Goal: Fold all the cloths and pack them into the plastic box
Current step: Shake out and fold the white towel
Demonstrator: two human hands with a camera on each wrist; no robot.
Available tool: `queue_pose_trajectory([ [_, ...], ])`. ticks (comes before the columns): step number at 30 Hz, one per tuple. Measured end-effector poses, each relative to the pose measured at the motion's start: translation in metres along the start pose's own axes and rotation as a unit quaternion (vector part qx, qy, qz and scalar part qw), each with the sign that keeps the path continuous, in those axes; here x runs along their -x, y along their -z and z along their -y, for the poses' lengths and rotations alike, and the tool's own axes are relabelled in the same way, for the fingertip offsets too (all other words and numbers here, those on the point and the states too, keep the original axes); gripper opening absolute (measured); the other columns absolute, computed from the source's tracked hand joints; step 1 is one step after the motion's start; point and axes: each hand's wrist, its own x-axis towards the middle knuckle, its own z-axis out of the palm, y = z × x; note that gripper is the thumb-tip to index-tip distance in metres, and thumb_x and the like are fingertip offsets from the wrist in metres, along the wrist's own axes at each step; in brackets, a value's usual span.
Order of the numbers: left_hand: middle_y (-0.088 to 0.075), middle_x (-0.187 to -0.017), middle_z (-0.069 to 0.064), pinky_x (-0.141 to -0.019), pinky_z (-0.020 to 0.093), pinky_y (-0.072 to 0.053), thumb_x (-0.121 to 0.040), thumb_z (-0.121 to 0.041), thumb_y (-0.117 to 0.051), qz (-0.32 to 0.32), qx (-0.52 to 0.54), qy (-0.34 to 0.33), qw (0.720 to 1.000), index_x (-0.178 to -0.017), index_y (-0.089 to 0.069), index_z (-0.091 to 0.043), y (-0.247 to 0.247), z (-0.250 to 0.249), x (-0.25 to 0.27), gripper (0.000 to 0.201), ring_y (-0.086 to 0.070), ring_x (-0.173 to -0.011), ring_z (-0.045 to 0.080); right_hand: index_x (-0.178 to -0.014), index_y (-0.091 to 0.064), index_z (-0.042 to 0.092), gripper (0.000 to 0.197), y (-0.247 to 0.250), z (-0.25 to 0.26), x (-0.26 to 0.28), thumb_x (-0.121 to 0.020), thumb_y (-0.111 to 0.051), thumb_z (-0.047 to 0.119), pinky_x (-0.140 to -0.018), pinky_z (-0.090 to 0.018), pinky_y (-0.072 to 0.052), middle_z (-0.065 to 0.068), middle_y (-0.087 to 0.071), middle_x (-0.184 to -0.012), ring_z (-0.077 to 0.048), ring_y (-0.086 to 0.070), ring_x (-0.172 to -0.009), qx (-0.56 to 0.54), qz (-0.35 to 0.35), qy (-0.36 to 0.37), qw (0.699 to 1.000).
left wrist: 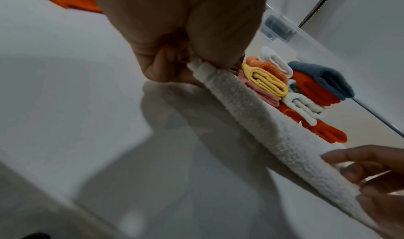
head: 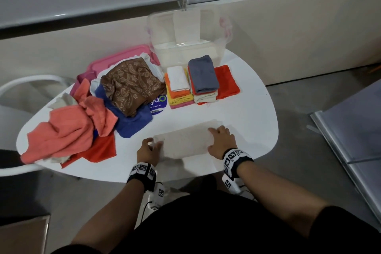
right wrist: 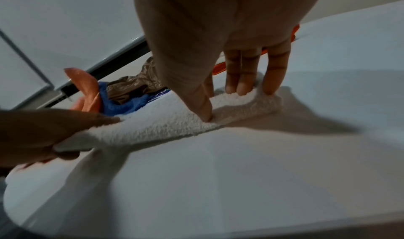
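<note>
White terry cloth [head: 185, 140] on table [head: 237, 109], before plastic box [head: 185, 47]. Left wrist view alone: left hand [left wrist: 186, 40] pinches its corner; right hand [right wrist: 218, 44] is pressed flat, fingers straight.

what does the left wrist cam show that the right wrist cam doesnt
Only the left wrist view: the two folded stacks, topped by a grey cloth and a white cloth, and the plastic box.
Only the right wrist view: the unfolded brown paisley cloth and blue cloth.
Both: the white towel on the table, under both hands.
</note>
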Motion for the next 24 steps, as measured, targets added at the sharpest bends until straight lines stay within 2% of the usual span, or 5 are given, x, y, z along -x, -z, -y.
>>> queue_pose_trajectory([
  [10, -0.065, -0.114, 0.012, -0.09, 0.035, -0.045, -0.091, -0.036, -0.063, -0.015, 0.037, 0.045, 0.998, -0.115, -0.06, -0.011, 0.006, -0.003, -0.011, 0.035, -0.06, -0.108, 0.033, -0.156, -0.018, 0.021, 0.068, 0.007, 0.002, 0.002, -0.095, -0.048, 0.026, -0.122, -0.043, -0.007, -0.002, -0.002, -0.165, -0.024, 0.0, -0.151, 0.012, 0.032, 0.043, 0.998],
  [14, -0.062, -0.091, 0.006, -0.073, 0.031, -0.048, -0.087, -0.022, -0.07, -0.032, 0.154, 0.015, 0.987, -0.092, -0.054, -0.015, 0.001, -0.019, -0.012, 0.018, -0.063, -0.091, 0.031, -0.144, -0.043, 0.027, 0.054, 0.004, 0.013, 0.003, -0.092, -0.051, 0.015, -0.115, -0.035, -0.03, -0.002, -0.04, -0.151, -0.02, -0.033, -0.14, -0.188, -0.018, 0.057, 0.98],
  [17, -0.058, -0.084, 0.007, -0.053, 0.031, -0.052, -0.088, -0.014, -0.071, 0.037, 0.269, 0.0, 0.963, -0.089, -0.049, -0.015, -0.007, -0.044, 0.006, 0.022, -0.059, -0.069, 0.022, -0.132, -0.054, 0.028, 0.042, 0.006, 0.029, 0.002, -0.094, -0.05, 0.011, -0.088, -0.032, -0.054, -0.009, -0.066, -0.123, -0.023, -0.063, -0.109, -0.375, 0.047, 0.044, 0.925],
  [21, -0.066, -0.089, 0.007, -0.066, 0.036, -0.057, -0.09, -0.004, -0.065, 0.187, 0.316, -0.035, 0.929, -0.095, -0.05, -0.012, -0.016, -0.069, 0.025, 0.017, -0.067, -0.079, 0.022, -0.132, -0.055, 0.02, 0.049, 0.006, 0.048, -0.003, -0.084, -0.064, 0.014, -0.075, -0.028, -0.053, -0.007, -0.064, -0.115, -0.023, -0.062, -0.098, -0.473, 0.146, 0.005, 0.869],
  [24, -0.067, -0.091, 0.001, -0.07, 0.029, -0.05, -0.088, 0.0, -0.06, 0.104, 0.179, -0.09, 0.974, -0.087, -0.056, -0.02, -0.018, -0.064, 0.015, 0.02, -0.064, -0.075, 0.014, -0.129, -0.057, 0.022, 0.065, -0.002, 0.052, -0.008, -0.067, -0.072, 0.033, -0.089, -0.038, -0.055, -0.006, -0.066, -0.115, -0.028, -0.063, -0.108, -0.474, 0.158, -0.028, 0.866],
])
